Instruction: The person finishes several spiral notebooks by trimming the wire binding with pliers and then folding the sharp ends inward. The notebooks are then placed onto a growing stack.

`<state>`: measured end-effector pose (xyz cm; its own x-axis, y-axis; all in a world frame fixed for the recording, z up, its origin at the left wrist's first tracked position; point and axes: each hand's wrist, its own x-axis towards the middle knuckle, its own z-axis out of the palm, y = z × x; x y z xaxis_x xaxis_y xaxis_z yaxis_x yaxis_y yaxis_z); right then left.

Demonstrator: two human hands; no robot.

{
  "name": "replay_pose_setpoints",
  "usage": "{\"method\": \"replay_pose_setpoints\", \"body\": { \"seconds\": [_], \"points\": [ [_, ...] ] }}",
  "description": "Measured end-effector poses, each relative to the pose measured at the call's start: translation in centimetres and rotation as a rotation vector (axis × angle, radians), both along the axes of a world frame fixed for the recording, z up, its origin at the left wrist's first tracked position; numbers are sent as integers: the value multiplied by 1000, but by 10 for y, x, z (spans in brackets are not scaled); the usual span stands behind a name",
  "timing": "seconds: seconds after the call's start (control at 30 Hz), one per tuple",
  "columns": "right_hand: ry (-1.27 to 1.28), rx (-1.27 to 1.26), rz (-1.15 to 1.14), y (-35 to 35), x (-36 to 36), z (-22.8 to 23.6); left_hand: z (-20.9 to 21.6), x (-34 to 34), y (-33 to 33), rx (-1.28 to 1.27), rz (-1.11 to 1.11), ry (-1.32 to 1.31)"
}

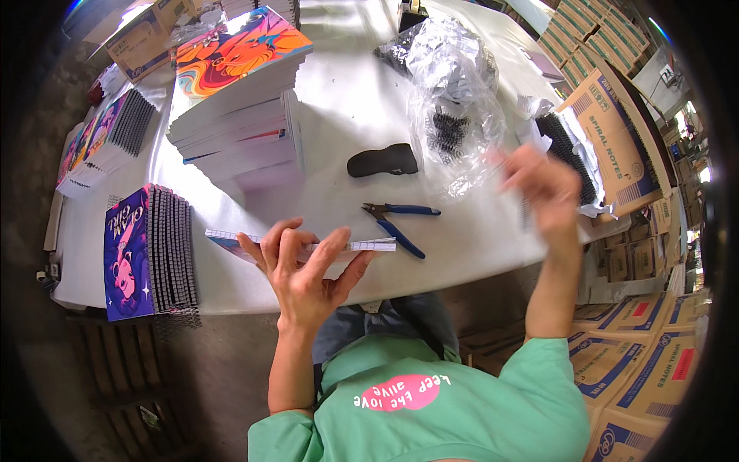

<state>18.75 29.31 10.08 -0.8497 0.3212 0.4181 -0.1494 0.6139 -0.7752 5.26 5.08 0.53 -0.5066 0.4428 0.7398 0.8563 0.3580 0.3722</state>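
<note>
My left hand grips a thin unbound notebook, held edge-on above the table's front edge, with fingers over its far side and the thumb nearer me. At the right, my right hand is raised and smeared by motion, so its fingers cannot be read. Beside it lies a crumpled clear plastic bag with black spiral coils showing through. Blue-handled cutting pliers rest on the table with handles apart, just right of the notebook. Behind them sits a small black object with rounded ends.
A tall stack of notebooks with bright orange covers stands at the back left. Spiral-bound notebooks are piled at the left edge, with another pile behind. An open cardboard box with black coils stands right; more cartons fill the lower right.
</note>
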Motion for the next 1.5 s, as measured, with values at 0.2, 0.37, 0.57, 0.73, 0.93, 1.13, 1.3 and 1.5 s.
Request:
{"method": "replay_pose_setpoints", "body": {
  "seconds": [0.2, 0.37, 0.57, 0.73, 0.93, 1.13, 1.3, 1.5],
  "points": [
    [-76, -19, 58, -62, -24, -47, 1, -1, 7, 62, 0, 18],
    [-117, -89, 197, -69, -24, -50, 1, -2, 8, 80, 13, 8],
    [-88, -181, 225, -66, -24, -55, 0, 0, 8, 82, 39, -21],
    [-77, 110, 177, -68, -27, -46, 0, 2, 9, 86, 60, -32],
    [-392, -309, 143, -69, -26, -46, -4, 3, 9, 147, 59, -1],
    [-138, -82, 231, -67, -28, -49, -6, 5, 9, 180, 62, 23],
    [-225, 27, 233, -66, -24, -41, -7, 5, 9, 183, 75, 56],
    [-111, 307, 105, -86, -23, -42, -4, 2, 12, 103, 95, -6]
  ]
}}
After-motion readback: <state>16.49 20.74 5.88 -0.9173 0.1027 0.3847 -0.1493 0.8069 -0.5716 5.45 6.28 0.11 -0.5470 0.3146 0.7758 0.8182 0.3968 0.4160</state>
